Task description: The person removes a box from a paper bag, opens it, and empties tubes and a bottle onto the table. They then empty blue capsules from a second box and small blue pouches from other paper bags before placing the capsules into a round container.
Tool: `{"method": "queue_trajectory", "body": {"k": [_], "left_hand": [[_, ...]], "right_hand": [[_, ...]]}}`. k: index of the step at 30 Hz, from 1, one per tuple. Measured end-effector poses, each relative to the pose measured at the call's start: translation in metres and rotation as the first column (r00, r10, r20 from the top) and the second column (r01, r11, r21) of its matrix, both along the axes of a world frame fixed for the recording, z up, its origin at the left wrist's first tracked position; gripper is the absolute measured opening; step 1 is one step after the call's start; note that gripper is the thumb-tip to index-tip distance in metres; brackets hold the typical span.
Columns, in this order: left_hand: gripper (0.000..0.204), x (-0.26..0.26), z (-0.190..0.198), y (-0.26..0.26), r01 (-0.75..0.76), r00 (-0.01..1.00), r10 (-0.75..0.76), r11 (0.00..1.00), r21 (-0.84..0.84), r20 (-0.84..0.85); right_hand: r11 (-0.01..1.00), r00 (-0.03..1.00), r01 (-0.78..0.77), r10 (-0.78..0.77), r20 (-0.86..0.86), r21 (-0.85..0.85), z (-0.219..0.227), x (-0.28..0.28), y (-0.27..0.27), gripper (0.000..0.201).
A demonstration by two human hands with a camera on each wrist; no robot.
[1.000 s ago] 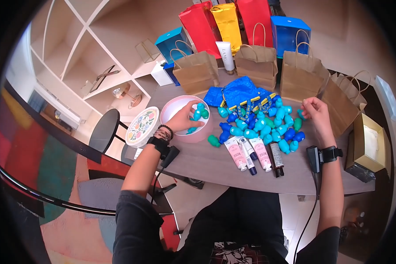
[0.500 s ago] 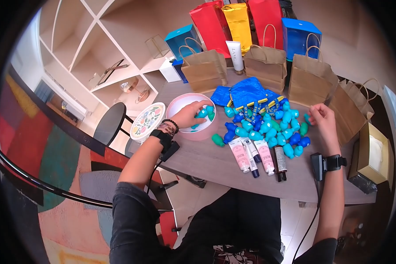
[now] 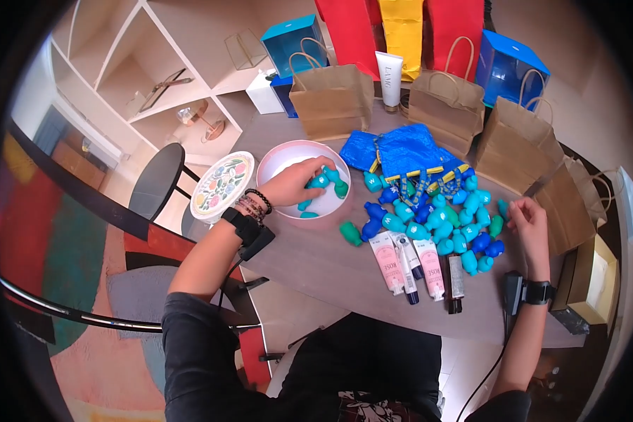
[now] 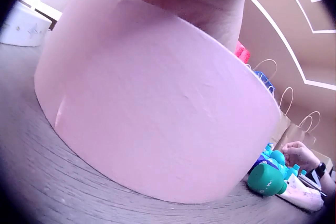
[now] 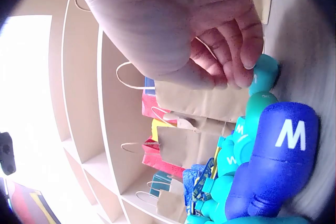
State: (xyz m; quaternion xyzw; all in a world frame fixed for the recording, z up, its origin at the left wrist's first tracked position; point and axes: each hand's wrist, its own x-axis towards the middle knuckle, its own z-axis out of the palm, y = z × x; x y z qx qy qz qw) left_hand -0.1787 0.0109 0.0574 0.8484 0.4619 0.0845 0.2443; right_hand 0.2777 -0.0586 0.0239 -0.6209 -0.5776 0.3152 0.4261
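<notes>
My left hand reaches over the rim of a round pink box. Its fingers bend over a small teal bottle marked W, and a green bottle lies beside it in the box. In the left wrist view the pink wall hides the fingers. My right hand hovers at the right end of a heap of teal, green and blue bottles, fingers loosely curled. In the right wrist view its fingertips are right at a teal bottle, above a green and a dark blue bottle.
A floral lid sits left of the pink box. Blue bags lie behind the heap, pink tubes and a dark bottle before it. Brown paper bags and a white tube line the back. An opened box stands right.
The head view has shifted a little. My left hand stays in the pink box, its fingers drawn in closer over the teal bottle. My right hand has lowered slightly toward the heap's right end.
</notes>
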Motion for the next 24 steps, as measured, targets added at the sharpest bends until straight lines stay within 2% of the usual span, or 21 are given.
{"method": "queue_trajectory", "body": {"k": [8, 10, 12, 14, 15, 17, 20, 24], "left_hand": [[0.051, -0.012, 0.007, 0.009, 0.070, 0.998, -0.070, 0.998, -0.005, -0.002], [0.054, -0.012, 0.009, 0.010, 0.154, 0.987, -0.157, 0.987, -0.054, -0.045], [0.061, -0.011, 0.012, 0.010, 0.172, 0.979, -0.183, 0.979, -0.112, -0.089], [0.076, -0.009, 0.017, 0.009, 0.197, 0.980, -0.199, 0.941, -0.275, 0.022], [0.076, -0.011, 0.015, 0.010, 0.197, 0.980, -0.199, 0.940, -0.279, 0.024], [0.092, -0.013, 0.012, 0.011, 0.260, 0.965, -0.258, 0.940, -0.222, 0.042], [0.098, -0.015, 0.012, 0.011, 0.259, 0.965, -0.263, 0.942, -0.211, 0.012], [0.092, -0.015, 0.011, 0.008, 0.254, 0.966, -0.257, 0.946, -0.203, 0.012]], "right_hand": [[0.997, 0.996, 0.062, -0.065, -0.057, -0.055, 0.001, 0.001, -0.002, 0.017], [0.995, 0.993, 0.076, -0.081, -0.082, -0.059, 0.004, -0.003, -0.003, 0.017], [0.995, 0.993, 0.066, -0.073, -0.088, -0.076, 0.004, -0.005, -0.002, 0.018], [0.995, 0.990, 0.080, -0.087, -0.113, -0.062, 0.004, -0.006, -0.002, 0.018], [0.995, 0.989, 0.082, -0.088, -0.115, -0.058, 0.004, -0.006, -0.001, 0.018], [0.995, 0.990, 0.082, -0.088, -0.111, -0.057, 0.004, -0.006, 0.000, 0.018], [0.995, 0.990, 0.082, -0.088, -0.110, -0.061, 0.006, -0.009, -0.002, 0.018], [0.995, 0.991, 0.080, -0.086, -0.104, -0.067, 0.008, -0.013, -0.003, 0.018]]}}
